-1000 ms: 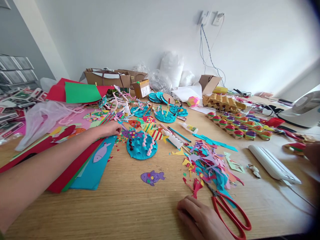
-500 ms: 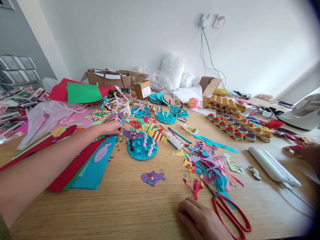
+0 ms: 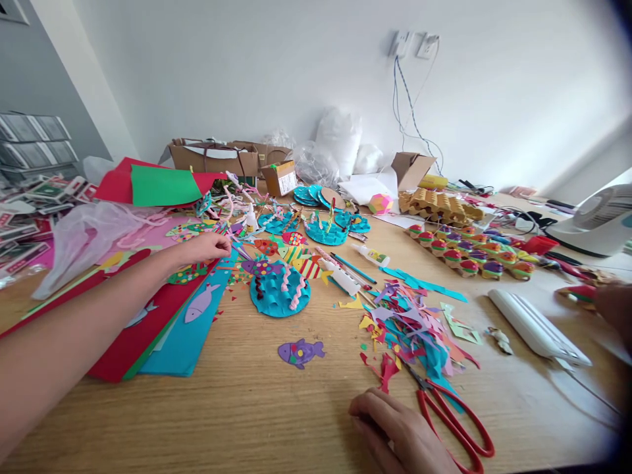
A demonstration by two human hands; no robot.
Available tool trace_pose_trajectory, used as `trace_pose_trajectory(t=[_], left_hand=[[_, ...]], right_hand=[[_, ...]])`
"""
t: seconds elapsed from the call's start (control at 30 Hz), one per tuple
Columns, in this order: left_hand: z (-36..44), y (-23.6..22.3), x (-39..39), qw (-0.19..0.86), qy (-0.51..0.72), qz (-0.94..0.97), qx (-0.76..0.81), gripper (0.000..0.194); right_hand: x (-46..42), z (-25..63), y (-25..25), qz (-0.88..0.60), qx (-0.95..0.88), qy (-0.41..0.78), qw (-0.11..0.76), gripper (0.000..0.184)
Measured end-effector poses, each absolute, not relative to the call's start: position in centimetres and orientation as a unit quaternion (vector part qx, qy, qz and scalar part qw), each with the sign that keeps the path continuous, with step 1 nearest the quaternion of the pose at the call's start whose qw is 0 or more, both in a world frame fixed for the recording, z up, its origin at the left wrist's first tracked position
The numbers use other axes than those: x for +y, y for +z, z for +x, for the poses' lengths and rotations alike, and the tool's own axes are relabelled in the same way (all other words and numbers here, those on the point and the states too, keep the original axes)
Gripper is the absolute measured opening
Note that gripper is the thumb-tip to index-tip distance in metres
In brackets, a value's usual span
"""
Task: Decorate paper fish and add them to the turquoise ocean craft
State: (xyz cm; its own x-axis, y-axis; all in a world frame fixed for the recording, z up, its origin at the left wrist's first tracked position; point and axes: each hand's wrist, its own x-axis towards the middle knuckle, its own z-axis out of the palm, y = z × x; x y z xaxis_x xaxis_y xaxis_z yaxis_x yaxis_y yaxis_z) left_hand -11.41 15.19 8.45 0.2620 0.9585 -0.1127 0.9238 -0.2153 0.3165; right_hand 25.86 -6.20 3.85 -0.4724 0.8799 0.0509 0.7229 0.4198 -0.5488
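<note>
Two bare hands with curled fingers near a round, bumpy turquoise cardboard disc [image 3: 274, 303].
Left of the disc and slightly beyond it, the left hand [image 3: 213, 247] has its fingers bent in; whether they grip anything, I cannot tell. A stack of red, green and blue paper sheets [image 3: 180, 349] lies left of the disc, a lilac paper fish [image 3: 201, 303] on top. Nearer than the disc and right of it, the right hand [image 3: 392, 421] rests on the pale wooden table [image 3: 237, 421], fingers loosely folded, their grip hidden, just beside red-handled metal scissors [image 3: 430, 385]. A dotted purple paper fish [image 3: 301, 353] lies in front of the disc.
</note>
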Motion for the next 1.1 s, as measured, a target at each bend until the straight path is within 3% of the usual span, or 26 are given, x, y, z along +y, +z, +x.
trace_pose_trajectory(t=[0.17,0.3,0.43,0.77,1.1], left_hand=[[-9.1,10.7,9.7,0.134,0.111,0.791,0.586,0.018],[-4.9,11.2,4.8,0.090,0.159,0.831,0.525,0.018],[-1.7,10.6,2.1,0.113,0.173,0.861,0.464,0.021],[0.5,9.6,1.5,0.066,0.162,0.886,0.429,0.017],[0.8,8.9,1.6,0.049,0.179,0.902,0.389,0.021]], right_hand=[[-5.9,23.6,5.4,-0.513,-0.764,0.278,0.276,0.017],[-4.5,20.1,6.7,-0.500,-0.691,0.387,0.351,0.013],[-2.7,17.3,6.8,-0.484,-0.614,0.468,0.412,0.007],[-0.9,16.0,6.0,-0.509,-0.636,0.391,0.428,0.004],[-0.4,16.1,4.9,-0.494,-0.634,0.406,0.434,0.008]])
